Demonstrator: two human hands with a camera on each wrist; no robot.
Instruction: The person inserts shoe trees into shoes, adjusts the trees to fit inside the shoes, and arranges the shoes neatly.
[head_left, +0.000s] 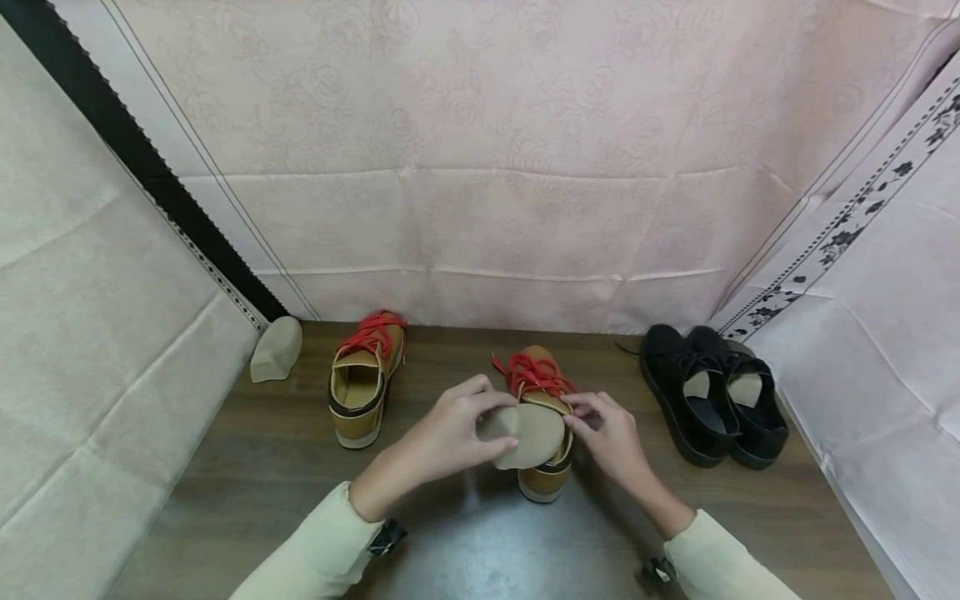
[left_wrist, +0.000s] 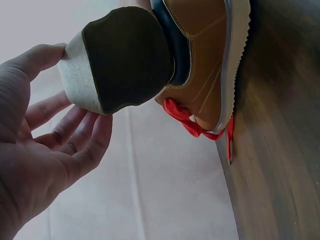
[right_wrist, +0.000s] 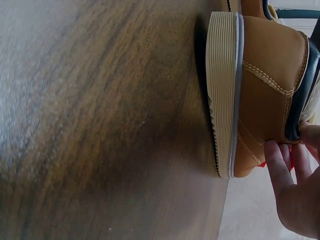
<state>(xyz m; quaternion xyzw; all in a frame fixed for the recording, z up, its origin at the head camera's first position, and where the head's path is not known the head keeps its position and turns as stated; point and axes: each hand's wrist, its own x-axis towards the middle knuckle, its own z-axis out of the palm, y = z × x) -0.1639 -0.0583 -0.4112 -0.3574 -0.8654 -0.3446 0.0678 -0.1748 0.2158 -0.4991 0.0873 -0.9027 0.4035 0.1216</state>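
My left hand [head_left: 456, 427] pinches a beige molded shoe insert [head_left: 538, 435] by its narrower end, thumb on one side and fingers on the other. Its rounded front overlaps the opening of a tan shoe [head_left: 542, 483] with red laces [head_left: 538, 375]. In the left wrist view the insert's dark hollow side [left_wrist: 127, 60] shows, close by the shoe's dark collar [left_wrist: 180, 50]. My right hand [head_left: 609, 437] grips the right side of that shoe's opening, its fingertips [right_wrist: 272, 147] against the tan upper in the right wrist view. The shoe stands on the wooden surface, toe away from me.
A matching tan shoe [head_left: 358, 417] with red laces stands to the left. Another beige insert [head_left: 276, 350] lies at the far left by the cloth wall [head_left: 135, 350]. Two black shoes [head_left: 682, 417] with pale inserts inside stand at the right. A patterned cloth [head_left: 480, 225] hangs behind.
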